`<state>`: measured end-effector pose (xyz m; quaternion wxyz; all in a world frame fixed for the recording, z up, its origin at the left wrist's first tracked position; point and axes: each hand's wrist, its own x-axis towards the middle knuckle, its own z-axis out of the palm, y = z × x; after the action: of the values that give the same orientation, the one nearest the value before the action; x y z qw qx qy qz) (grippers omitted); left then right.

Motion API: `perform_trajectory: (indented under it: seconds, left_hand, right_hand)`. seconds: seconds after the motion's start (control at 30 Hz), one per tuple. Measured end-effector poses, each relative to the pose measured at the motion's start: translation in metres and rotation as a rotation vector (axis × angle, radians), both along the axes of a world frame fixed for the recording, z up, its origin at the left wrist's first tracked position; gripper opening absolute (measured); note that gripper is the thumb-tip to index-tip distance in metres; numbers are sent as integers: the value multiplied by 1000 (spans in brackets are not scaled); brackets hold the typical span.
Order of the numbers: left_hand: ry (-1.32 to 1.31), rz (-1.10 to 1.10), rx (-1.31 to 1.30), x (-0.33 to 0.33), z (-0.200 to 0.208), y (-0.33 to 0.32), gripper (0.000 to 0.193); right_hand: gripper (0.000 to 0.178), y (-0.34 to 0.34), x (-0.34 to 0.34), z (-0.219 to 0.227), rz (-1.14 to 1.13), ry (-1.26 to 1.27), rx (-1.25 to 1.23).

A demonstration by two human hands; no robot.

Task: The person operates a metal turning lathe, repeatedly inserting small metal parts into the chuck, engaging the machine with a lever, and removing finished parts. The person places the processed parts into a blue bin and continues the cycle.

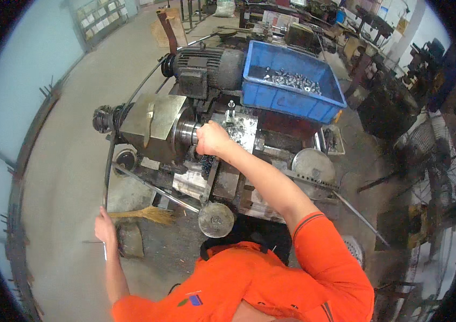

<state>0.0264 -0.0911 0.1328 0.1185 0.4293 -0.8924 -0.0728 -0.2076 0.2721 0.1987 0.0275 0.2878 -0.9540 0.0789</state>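
Observation:
My left hand (105, 225) is closed around the lower end of a long dark lever (109, 172), which runs down from the left end of a small lathe's headstock (155, 126). Over at the lathe's shiny spindle nose (186, 132), my right hand (213, 138) is closed, its fingers curled at the spindle's front. Whatever sits inside those fingers is hidden. Just right of that hand lies the cross slide (244, 129), scattered with metal chips. An upright tool post bolt (231, 107) stands on it.
Behind the lathe are a dark electric motor (206, 70) and a blue bin (292, 102) with many small metal parts. A straw broom (155, 214) lies near my left hand. Round handwheels (216, 220) and a long rod (365, 220) stick out around the machine.

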Motion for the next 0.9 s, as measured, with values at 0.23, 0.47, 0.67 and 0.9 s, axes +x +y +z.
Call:
perform_trajectory:
  seconds: [0.23, 0.47, 0.67, 0.9]
  left_hand:
    - [-52, -101, 36, 13, 1, 10, 40]
    - [-78, -577, 478, -27, 13, -49, 34]
    - [306, -664, 942, -57, -15, -56, 30]
    - [317, -464, 1165, -63, -44, -79, 38]
  right_hand:
    - [26, 17, 6, 10, -35, 106, 86]
    - [31, 156, -18, 99, -310, 308, -113]
    - [45, 209, 48, 101, -240, 479, -347]
    - [37, 348, 247, 4, -791, 146, -635]
